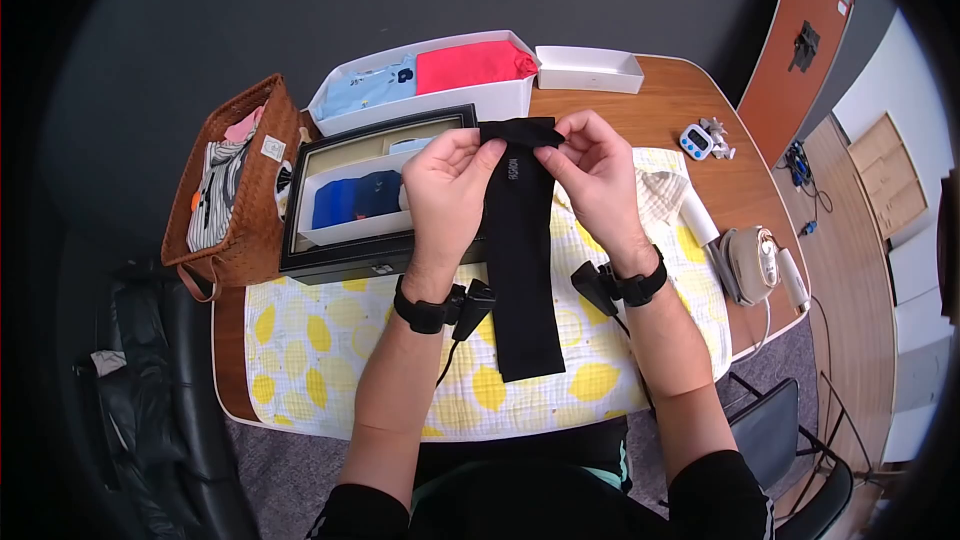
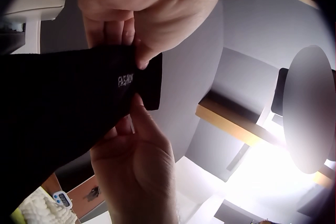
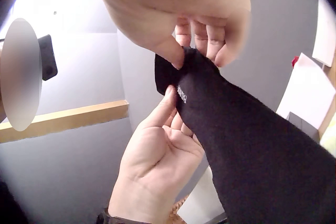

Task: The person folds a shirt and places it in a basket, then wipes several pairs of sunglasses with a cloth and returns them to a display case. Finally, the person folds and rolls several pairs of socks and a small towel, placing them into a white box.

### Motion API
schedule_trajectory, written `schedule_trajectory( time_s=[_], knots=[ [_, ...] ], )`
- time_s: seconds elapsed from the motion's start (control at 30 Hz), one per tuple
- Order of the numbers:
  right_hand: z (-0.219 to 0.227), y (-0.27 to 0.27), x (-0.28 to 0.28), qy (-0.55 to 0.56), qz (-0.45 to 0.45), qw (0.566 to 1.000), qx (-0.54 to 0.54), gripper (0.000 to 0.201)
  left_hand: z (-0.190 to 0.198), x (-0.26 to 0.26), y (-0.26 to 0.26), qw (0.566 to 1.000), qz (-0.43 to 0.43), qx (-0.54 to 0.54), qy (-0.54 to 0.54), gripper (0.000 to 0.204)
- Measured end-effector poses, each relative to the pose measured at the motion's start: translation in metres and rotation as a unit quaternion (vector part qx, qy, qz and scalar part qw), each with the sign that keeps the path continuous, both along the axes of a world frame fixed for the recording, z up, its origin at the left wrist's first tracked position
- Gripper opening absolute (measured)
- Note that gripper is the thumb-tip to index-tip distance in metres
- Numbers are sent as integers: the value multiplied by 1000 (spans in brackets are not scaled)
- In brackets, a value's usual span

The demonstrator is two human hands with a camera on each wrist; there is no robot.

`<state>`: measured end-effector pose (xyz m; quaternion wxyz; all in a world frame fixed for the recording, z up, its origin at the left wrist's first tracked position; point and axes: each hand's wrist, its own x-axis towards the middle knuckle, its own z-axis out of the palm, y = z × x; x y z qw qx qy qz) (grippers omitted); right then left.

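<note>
A long black cloth tube, like an arm sleeve [image 1: 525, 270], hangs in front of me over the quilted cloth. Small light lettering reading FASHION runs near its top edge. My left hand [image 1: 445, 185] pinches the upper left corner between thumb and fingers. At the upper right corner, my right hand [image 1: 600, 175] pinches it the same way. Between the hands the top band is spread flat and partly folded over. In the left wrist view, the black sleeve [image 2: 68, 92] stretches off to the left; in the right wrist view, the sleeve [image 3: 252, 134] runs down to the right.
A lemon-print cloth [image 1: 330, 370] covers the table front. To the left stand a woven basket [image 1: 255, 170] of clothes and a black case [image 1: 365, 265] with a white box inside. Behind are a long white bin [image 1: 470, 100] and a small tray [image 1: 590, 85]. A garment steamer [image 1: 745, 265] sits right.
</note>
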<state>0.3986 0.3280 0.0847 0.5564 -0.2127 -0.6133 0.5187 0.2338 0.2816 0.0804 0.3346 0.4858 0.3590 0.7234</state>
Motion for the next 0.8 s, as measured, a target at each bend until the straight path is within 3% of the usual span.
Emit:
schedule_trajectory(
  time_s=[0.27, 0.33, 0.4, 0.53, 0.7, 0.8],
  knots=[
    [3, -4, 3, -35, -9, 999, -33, 12, 3, -2, 0, 999, -34, 17, 0, 20],
    [2, -3, 2, -28, -16, 999, -29, 15, 12, 2, -6, 998, -58, 7, -33, 30],
    [-1, -2, 0, -38, -75, 996, 32, 34, 12, -1, -7, 996, -77, -37, -4, 38],
    [7, -8, 1, -86, -89, 991, 50, 54, 5, -11, 0, 984, -104, -126, 74, 60],
    [10, -8, 4, -49, -17, 999, 15, 67, 15, 0, -8, 995, -78, -57, 32, 56],
    [11, -6, 4, -10, 17, 1000, 15, 59, 17, 2, -9, 996, -77, -49, 9, 46]
  ],
)
